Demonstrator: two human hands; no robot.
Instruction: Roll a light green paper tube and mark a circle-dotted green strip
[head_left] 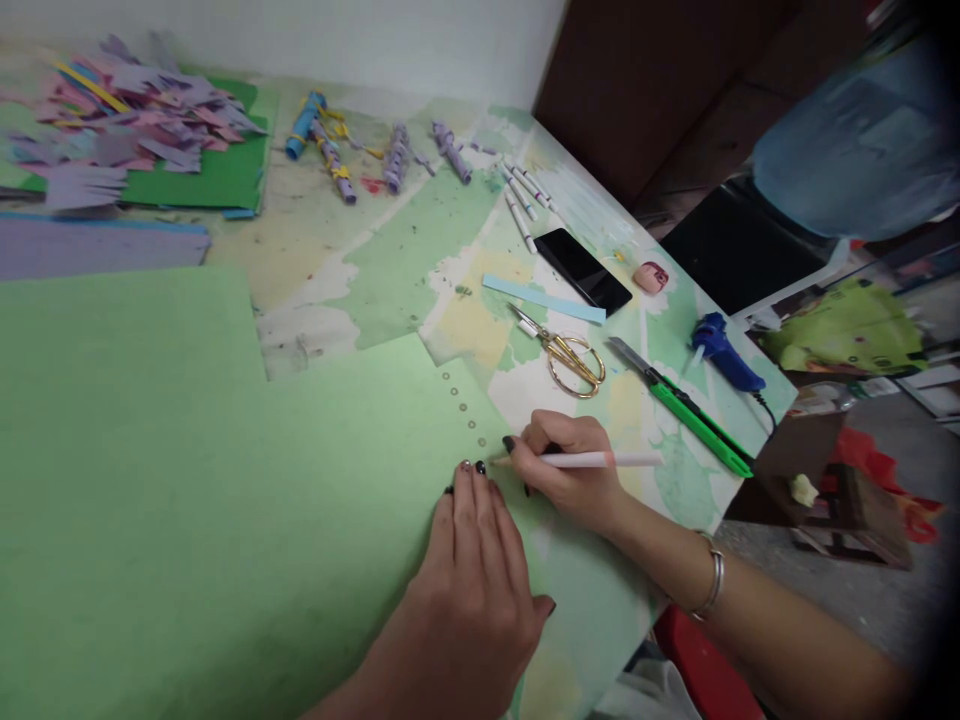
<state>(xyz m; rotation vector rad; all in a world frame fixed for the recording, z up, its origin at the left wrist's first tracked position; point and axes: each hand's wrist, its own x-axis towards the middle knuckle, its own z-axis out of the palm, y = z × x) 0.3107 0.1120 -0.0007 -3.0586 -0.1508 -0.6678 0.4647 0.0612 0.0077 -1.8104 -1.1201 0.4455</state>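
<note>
A large light green paper sheet covers the near part of the table. My left hand lies flat on it, fingers stretched out and pressed down close to its right edge. My right hand grips a white pen, with the tip touching the sheet just beside my left fingertips. A row of small drawn circles runs along the sheet's right edge, ending at the pen tip.
Gold scissors, a green utility knife, a blue glue gun, a black phone, a blue paper strip and white markers lie at right. Cut paper pieces and rolled paper sit at the back.
</note>
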